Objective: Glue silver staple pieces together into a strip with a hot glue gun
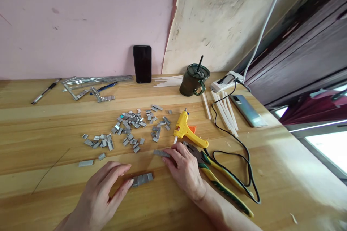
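My right hand (pixel 183 168) is closed, thumb and fingers pinching one end of a short grey metal strip (pixel 159 153) just above or on the table. My left hand (pixel 101 189) has its thumb and fingers apart. Its thumb tip is at the left end of a row of flat grey metal pieces (pixel 142 179) lying side by side; whether it touches them I cannot tell. Beyond my hands lie loose piles of small metal pieces (pixel 130 121). A single longer piece (pixel 86 163) rests left of my left hand.
A yellow glue gun (pixel 184 130) and green-yellow pliers (pixel 225 187) lie by my right hand, with a black cord (pixel 248 155) looping around. White glue sticks (pixel 223 112), a lidded mug (pixel 193 81), a power strip (pixel 226 82), two phones (pixel 142 64), thin rods (pixel 105 79) and a pen (pixel 47 90) stand farther back.
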{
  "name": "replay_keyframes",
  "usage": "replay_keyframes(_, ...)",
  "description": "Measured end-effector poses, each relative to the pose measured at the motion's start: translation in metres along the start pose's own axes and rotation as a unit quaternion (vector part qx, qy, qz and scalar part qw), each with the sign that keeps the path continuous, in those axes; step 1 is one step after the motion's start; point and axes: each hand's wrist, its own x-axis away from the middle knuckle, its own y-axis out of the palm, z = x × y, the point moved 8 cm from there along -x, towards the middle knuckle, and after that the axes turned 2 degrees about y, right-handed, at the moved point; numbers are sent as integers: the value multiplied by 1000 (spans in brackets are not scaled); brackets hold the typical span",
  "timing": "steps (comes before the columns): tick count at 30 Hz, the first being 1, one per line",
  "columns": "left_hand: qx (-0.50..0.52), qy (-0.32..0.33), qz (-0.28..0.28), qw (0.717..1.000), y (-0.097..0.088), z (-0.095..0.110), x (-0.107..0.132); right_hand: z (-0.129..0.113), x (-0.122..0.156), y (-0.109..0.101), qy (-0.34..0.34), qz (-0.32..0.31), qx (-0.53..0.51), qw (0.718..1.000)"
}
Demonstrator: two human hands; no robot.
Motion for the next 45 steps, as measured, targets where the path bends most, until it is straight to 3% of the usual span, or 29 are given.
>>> replay_keyframes(12, -14, -23, 11, 1000, 9, -31, 18, -15, -10, 6, -21, -51, 99, 994)
replay_keyframes(29, 12, -9, -4, 1000, 15, -27, 18, -24, -37, 21, -6, -147, 179, 973)
replay_keyframes(40, 19, -17, -4, 1000, 16, -28, 17, -46, -68, 58, -4, -251, 163, 954)
replay_keyframes(45, 25, -20, -3, 999, 17, -30, 17, -43, -70, 49, 35, -260, 99, 960)
